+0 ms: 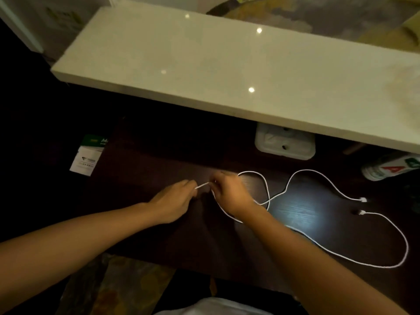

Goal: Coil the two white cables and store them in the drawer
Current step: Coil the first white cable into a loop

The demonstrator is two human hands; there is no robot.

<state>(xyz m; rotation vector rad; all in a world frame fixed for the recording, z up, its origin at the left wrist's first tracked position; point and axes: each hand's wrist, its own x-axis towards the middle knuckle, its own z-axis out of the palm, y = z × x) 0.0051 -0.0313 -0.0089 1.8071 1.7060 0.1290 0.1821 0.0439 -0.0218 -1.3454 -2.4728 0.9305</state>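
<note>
Two white cables lie on a dark wooden surface (159,223). One white cable (302,172) loops from my hands out to a plug end at the right. My left hand (175,201) pinches its near end, and my right hand (229,192) grips the same cable a short way along, with a taut stretch between them. The second white cable (404,242) curves in a wide loop at the right, its plug end lying close to the first cable's plug. No drawer can be made out in the dark.
A pale glossy shelf (204,64) overhangs the far side. Under it sit a white power socket block (285,142), a white and green can (391,169) lying at the right, and a green and white leaflet (88,155) at the left.
</note>
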